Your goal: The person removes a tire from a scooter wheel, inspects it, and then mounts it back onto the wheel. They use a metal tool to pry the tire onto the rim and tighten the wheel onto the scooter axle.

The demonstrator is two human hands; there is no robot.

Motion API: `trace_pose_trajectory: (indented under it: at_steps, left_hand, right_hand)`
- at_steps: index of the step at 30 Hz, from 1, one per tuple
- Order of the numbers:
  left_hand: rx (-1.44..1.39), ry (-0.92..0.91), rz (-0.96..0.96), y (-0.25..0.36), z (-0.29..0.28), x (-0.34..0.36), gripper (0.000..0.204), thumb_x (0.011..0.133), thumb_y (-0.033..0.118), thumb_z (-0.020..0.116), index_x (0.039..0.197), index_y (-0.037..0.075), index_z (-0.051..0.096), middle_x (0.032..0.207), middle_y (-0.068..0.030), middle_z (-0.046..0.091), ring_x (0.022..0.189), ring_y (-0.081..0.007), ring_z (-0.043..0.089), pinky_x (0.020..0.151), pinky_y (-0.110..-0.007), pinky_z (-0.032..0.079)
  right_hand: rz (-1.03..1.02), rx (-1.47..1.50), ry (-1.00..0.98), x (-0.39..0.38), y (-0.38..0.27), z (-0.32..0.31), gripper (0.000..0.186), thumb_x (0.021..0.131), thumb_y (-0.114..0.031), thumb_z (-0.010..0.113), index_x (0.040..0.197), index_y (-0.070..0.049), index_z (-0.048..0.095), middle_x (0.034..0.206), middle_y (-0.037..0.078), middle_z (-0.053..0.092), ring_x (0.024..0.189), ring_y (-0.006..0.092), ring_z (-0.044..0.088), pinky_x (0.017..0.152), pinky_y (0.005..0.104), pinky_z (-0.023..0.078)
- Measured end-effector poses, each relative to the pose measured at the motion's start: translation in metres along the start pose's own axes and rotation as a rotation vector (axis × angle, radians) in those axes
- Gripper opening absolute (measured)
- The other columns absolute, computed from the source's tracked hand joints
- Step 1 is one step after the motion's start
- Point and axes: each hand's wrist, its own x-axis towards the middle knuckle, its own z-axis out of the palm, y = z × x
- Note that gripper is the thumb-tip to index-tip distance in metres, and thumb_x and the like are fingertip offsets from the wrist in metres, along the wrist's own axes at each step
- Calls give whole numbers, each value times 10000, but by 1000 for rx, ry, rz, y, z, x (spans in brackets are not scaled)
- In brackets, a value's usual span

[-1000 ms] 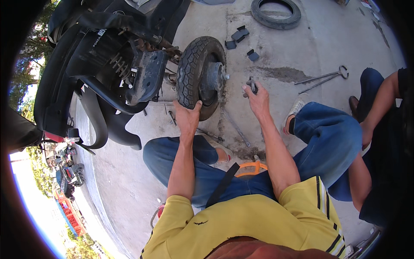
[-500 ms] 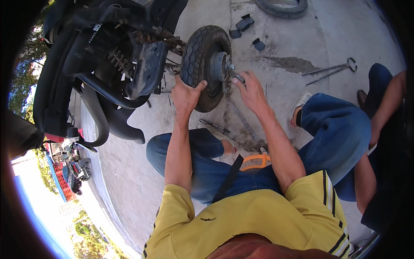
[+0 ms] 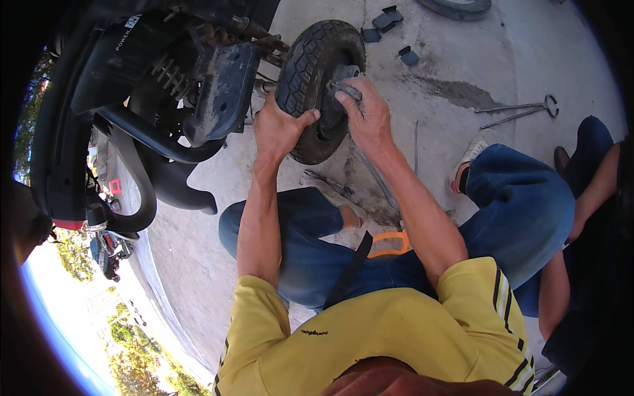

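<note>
A small wheel with a black treaded tyre (image 3: 305,76) stands upright on its axle beside a black scooter (image 3: 221,99). My left hand (image 3: 281,129) grips the tyre's near left side, thumb over the tread and its other fingers partly hidden behind. At the wheel's right face, my right hand (image 3: 368,112) is closed on a short grey metal piece (image 3: 349,90), held against the hub (image 3: 343,71). The kind of this piece is unclear, and my fingers cover part of it. Most of the hub's end is hidden by that hand.
A long metal bar (image 3: 378,178) and pliers (image 3: 327,180) lie on the concrete by my feet. Long-handled tongs (image 3: 522,109) lie to the right. Dark boxy pieces (image 3: 387,20) and a loose tyre (image 3: 459,6) are farther off. Another person's arm (image 3: 598,185) is close on the right.
My right hand has moved up and left with the metal piece, from beside the axle end onto the hub. My left hand keeps its hold on the tyre. The view has shifted slightly.
</note>
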Motion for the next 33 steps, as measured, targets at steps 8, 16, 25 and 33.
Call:
trace_pose_trajectory:
  at_steps: [8,16,25,33]
  left_hand:
    - [53,57,-142,0,12,-19,727,702,334,927,1224,-62,611,1037,-263,752,987,-392,747,899,-435,565]
    - [15,145,-97,8,8,-15,737,691,318,928,1215,-64,578,936,-289,739,883,-449,749,815,-471,588]
    - [-105,179,-50,-10,11,3,576,701,269,891,1133,-25,650,985,-230,749,917,-400,740,854,-448,563]
    - [12,264,-16,-14,12,6,664,675,291,901,1178,-55,641,1077,-275,685,1015,-485,672,931,-517,525]
  right_hand:
    - [-666,-169,79,100,20,47,305,872,12,765,1149,-58,657,1206,116,664,1131,343,639,933,414,537]
    - [-630,60,117,119,15,76,241,890,-128,773,1113,-93,688,1104,72,725,1022,325,669,947,411,506]
    - [-562,11,127,130,23,89,235,920,-115,748,1145,-77,694,1096,110,722,1002,336,686,894,401,528]
    - [-138,31,115,79,-46,-11,247,928,-103,763,1154,-43,681,987,150,749,891,341,736,776,384,570]
